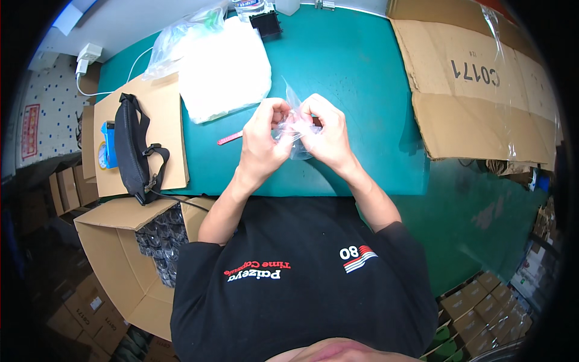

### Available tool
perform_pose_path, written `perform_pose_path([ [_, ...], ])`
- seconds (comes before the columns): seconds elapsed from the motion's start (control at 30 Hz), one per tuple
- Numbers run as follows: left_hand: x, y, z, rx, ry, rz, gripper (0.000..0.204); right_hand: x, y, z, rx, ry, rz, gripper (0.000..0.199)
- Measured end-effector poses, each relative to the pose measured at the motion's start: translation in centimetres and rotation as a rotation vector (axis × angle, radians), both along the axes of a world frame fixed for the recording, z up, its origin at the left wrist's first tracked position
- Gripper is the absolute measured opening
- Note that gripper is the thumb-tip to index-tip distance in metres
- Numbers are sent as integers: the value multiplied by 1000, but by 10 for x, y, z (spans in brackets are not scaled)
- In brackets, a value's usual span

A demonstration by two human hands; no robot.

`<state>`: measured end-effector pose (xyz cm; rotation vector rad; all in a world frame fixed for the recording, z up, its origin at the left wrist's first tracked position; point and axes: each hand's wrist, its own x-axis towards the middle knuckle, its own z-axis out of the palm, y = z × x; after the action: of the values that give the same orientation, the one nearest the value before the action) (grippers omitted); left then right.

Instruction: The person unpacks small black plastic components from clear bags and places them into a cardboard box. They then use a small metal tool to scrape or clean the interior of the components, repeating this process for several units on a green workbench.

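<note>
Above the green table, a thin clear plastic bag (pixel 297 130) is pinched between my two hands. My left hand (pixel 265 134) closes its fingers and thumb on the bag's left side. On the other side, my right hand (pixel 327 131) grips the same crumpled film, its knuckles turned up. Whether anything sits inside the bag is hidden by the folds and fingers. A red, narrow strip-like tool (pixel 230 138) lies on the table just left of my left hand. Beyond it rests a large white packet (pixel 224 69), bright and washed out.
A black waist bag (pixel 134 148) lies on cardboard at the left. Below it an open carton (pixel 120 250) holds several wrapped dark items. A big carton (pixel 470 90) covers the table's right side. A small black box (pixel 266 25) stands at the back of the green table (pixel 368 66).
</note>
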<state>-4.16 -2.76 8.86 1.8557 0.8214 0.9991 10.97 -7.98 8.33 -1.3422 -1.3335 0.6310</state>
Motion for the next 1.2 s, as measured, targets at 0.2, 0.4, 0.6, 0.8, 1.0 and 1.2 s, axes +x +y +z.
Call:
perform_pose_path([
  [0.2,-6,5,-4,25,47,-6,31,1,-6,1,-123,-23,-22,15],
  [0.4,-15,19,-1,132,237,169,34,24,-3,-10,-44,-160,-127,11],
  [0.6,-22,27,-7,86,323,92,37,47,-12,-14,-159,-94,-43,14],
  [0.8,-2,28,-24,20,290,34,43,44,-19,-9,-112,-540,-93,36],
  [1.0,14,28,-14,117,262,-111,70,48,-17,-16,-259,-643,-153,34],
  [1.2,-13,12,-39,316,622,-265,93,79,-17,-40,-601,-599,-372,33],
])
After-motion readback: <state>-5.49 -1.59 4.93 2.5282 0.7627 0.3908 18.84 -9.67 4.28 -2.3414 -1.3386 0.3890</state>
